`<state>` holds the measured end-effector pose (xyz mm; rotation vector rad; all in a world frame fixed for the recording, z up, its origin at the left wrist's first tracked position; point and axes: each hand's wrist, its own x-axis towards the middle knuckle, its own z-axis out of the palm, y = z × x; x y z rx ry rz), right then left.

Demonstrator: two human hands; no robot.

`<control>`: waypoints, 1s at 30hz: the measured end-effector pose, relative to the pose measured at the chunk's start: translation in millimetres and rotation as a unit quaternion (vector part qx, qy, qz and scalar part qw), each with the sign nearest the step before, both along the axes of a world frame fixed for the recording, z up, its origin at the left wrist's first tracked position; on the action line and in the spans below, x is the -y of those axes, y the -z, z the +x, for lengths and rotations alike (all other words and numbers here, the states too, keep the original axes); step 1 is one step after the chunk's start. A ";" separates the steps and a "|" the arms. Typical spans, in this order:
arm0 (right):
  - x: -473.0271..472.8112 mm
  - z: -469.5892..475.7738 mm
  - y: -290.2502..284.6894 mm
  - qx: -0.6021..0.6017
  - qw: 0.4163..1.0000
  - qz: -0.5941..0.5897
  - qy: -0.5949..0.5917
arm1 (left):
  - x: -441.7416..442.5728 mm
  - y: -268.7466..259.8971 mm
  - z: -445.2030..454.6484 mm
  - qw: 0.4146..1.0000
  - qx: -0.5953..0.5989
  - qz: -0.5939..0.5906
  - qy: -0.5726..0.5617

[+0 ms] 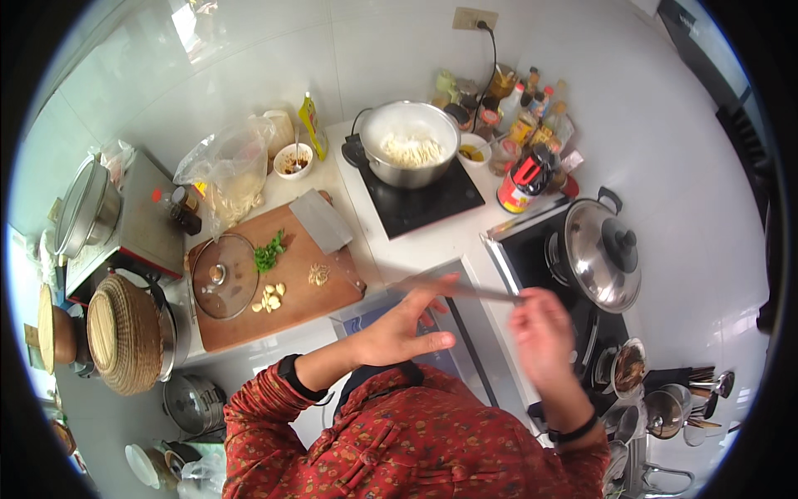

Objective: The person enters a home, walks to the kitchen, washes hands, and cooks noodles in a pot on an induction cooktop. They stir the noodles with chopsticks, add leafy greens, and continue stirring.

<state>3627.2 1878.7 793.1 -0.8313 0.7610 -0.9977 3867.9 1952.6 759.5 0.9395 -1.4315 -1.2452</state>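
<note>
My right hand point(541, 334) grips one end of a pair of chopsticks point(477, 292), blurred by motion. Their other end reaches over my left hand point(411, 327), whose fingers are spread; whether they touch I cannot tell. Beyond my hands, a steel pot point(408, 178) with pale noodles point(413, 151) stands on a black induction cooktop point(424, 209). To the left, a wooden cutting board point(299, 274) bears a cleaver point(321, 221), chopped green herbs point(269, 251), peeled garlic cloves point(270, 298), a small minced heap point(319, 274) and a glass lid point(224, 276).
A lidded wok point(603, 256) sits on the stove at right. Seasoning bottles and jars point(527, 181) crowd the back corner, beside a bowl of yellow liquid point(475, 150). A sauce bowl point(293, 161) and plastic bag point(230, 168) lie behind the board; a woven basket point(128, 334) is at left.
</note>
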 end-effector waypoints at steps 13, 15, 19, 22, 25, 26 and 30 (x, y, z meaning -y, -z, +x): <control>48.1 133.4 -7.1 -0.333 0.843 -0.354 -0.229 | 38.0 22.9 72.6 0.830 0.517 -0.143 -0.153; 66.4 142.9 -5.4 -0.303 0.876 -0.284 -0.247 | 41.0 22.4 77.4 0.819 0.543 -0.104 -0.156; 130.2 138.5 -9.7 -0.173 0.944 -0.155 -0.233 | 38.7 19.1 98.0 0.803 0.507 -0.078 -0.303; 199.9 132.8 -24.9 -0.180 0.935 -0.265 -0.151 | 27.5 24.4 121.3 0.815 0.450 0.036 -0.363; 253.2 143.8 -31.0 -0.224 0.912 -0.320 -0.123 | 14.2 42.8 134.7 0.809 0.411 0.101 -0.409; 266.8 151.3 -30.3 -0.241 0.910 -0.311 -0.130 | 9.1 49.9 136.9 0.806 0.397 0.118 -0.423; 302.2 188.4 -15.9 -0.296 0.887 -0.284 -0.213 | -17.1 71.3 134.7 0.779 0.370 0.181 -0.473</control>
